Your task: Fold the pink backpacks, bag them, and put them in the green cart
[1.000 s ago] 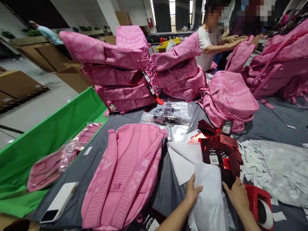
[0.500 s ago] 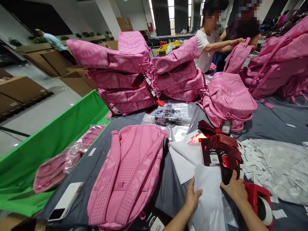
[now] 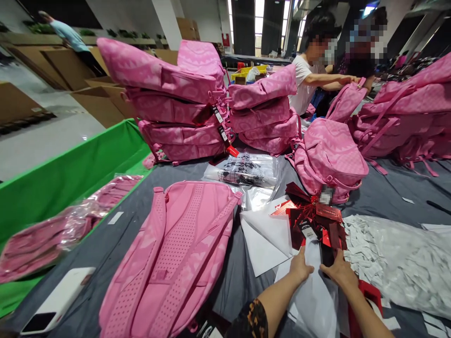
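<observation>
1 strap-side-up backpack [image 3: 190, 239], 2 backpack stacks [image 3: 179, 134] just behind it, 1 left hand [image 3: 299, 270] plus 1 right hand [image 3: 340, 274] to its right, 1 red tag bundle [image 3: 326, 213] right of it, 1 red tape dispenser [image 3: 371, 289] right of it, 2 co-workers [image 3: 302, 72] far behind it

Creased white sheet [image 3: 317, 293] between left hand [image 3: 300, 268] and right hand [image 3: 341, 273]

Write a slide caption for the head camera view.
Left hand and right hand at a translucent white sheet, red hang tags just beyond, pink backpack lying straps-up to the left.
</observation>
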Motion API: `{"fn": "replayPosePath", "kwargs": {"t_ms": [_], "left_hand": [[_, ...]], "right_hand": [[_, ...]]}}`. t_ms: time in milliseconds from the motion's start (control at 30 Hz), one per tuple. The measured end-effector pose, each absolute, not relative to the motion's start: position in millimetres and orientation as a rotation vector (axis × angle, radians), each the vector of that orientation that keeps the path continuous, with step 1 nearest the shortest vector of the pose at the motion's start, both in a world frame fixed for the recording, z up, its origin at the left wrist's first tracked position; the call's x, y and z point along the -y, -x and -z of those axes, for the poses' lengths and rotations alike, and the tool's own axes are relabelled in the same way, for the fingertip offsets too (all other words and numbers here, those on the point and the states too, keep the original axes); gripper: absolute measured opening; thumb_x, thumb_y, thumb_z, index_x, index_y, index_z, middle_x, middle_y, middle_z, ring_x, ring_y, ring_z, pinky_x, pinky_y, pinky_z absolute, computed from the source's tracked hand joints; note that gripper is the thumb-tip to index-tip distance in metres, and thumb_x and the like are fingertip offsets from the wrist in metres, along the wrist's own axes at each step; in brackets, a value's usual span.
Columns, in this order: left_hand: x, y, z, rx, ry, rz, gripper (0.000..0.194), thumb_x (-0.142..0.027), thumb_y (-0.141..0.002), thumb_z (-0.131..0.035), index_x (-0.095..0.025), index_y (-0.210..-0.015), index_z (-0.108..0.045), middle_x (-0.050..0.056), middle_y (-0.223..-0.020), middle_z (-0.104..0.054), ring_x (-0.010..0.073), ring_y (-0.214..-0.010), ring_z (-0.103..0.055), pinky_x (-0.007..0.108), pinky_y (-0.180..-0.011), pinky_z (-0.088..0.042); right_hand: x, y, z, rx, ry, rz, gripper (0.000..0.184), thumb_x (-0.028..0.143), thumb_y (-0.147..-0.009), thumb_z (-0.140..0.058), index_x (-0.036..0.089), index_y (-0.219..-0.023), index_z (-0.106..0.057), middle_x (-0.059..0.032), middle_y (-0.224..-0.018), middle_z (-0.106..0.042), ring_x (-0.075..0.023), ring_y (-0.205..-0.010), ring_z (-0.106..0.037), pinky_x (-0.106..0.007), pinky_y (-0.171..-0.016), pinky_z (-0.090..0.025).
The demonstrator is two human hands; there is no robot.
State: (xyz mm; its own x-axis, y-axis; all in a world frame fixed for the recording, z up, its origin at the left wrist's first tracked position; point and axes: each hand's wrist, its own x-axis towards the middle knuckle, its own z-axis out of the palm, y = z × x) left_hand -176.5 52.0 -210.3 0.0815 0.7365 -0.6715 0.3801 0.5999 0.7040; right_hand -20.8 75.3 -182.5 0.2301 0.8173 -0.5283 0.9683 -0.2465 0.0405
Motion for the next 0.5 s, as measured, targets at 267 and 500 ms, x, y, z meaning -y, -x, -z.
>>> {"fn": "replayPosePath", "kwargs": {"t_ms": [267,500], "left_hand": [[-14.5,194.5,168.9,-1.555,-1.843,-0.194,0.084,-0.033,-0.085,-0.075,-0.016,-0.156,-0.033,0.021,-0.149,-0.05,0.0371,-0.134,-0.051,0.054,-0.114,-0.041],[22.6,194.2,177.2,-1.152,-2.055,0.019,0.054,-0.035,-0.082,-0.078,-0.018,-0.13,-0.059,0.015,-0.137,-0.059,0.0321,-0.13,-0.053,0.056,-0.118,-0.037]], "right_hand": [[-28.7,10.8,173.4,-1.952,-2.106,0.436,0.054,0.046,-0.098,-0.046,0.007,-0.135,-0.047,-0.0262,-0.122,-0.063,-0.0368,-0.111,-0.065,-0.044,-0.089,-0.051],[7.4,23.3,177.0,-2.309,-1.817,0.305,0.036,0.012,-0.086,-0.053,0.016,-0.119,-0.068,-0.0209,-0.128,-0.066,-0.0351,-0.113,-0.064,-0.044,-0.087,-0.054]]}}
